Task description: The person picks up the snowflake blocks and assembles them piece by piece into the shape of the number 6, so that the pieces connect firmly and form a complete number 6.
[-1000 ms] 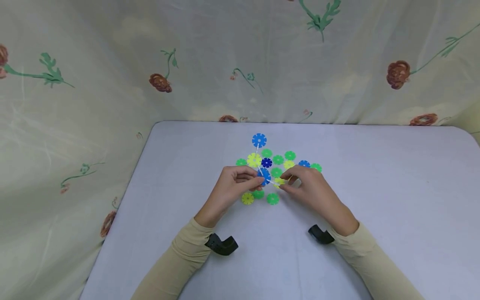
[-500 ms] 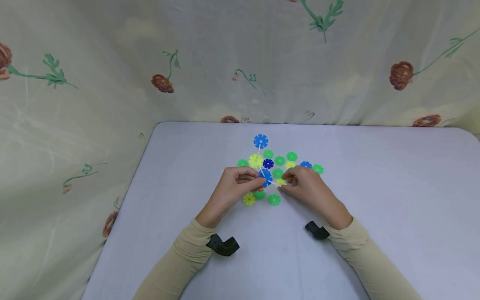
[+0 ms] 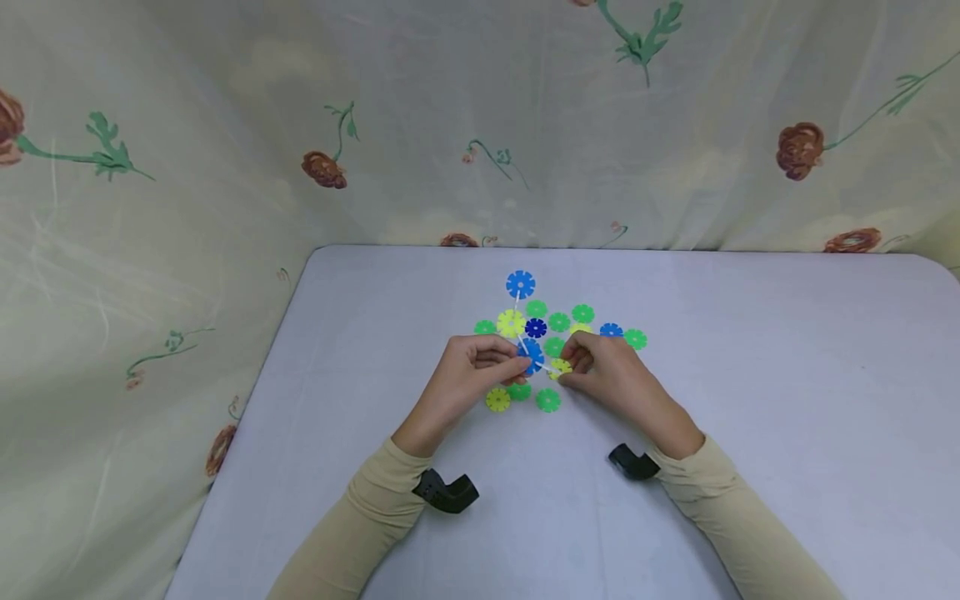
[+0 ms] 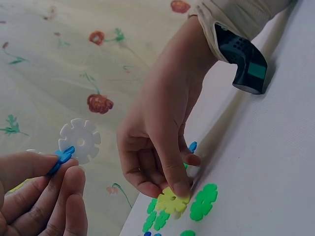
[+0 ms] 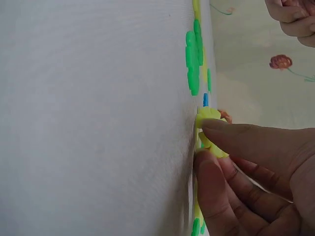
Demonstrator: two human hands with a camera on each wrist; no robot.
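Left hand [image 3: 480, 367] pinches a partly covered blue disc [image 3: 534, 352]; right hand [image 3: 611, 371] pinches a yellow disc [image 3: 559, 367] and, in head view, partly masks a second yellow disc [image 3: 581, 328].

Through my head camera I look forward and down from above the person's forearms, far enough back to hold the left hand [image 3: 457, 387], the right hand [image 3: 626, 392], much of the white table [image 3: 750, 400] and the flowered cloth [image 3: 420, 108] behind it. My left wrist camera sits close to the left hand, whose fingers fill its lower left; it faces across to the right hand, table slanting at right. My right wrist camera looks low along the table, turned sideways, right hand large and near, left hand cut off top right. All three share the yellow disc [image 4: 172, 202].
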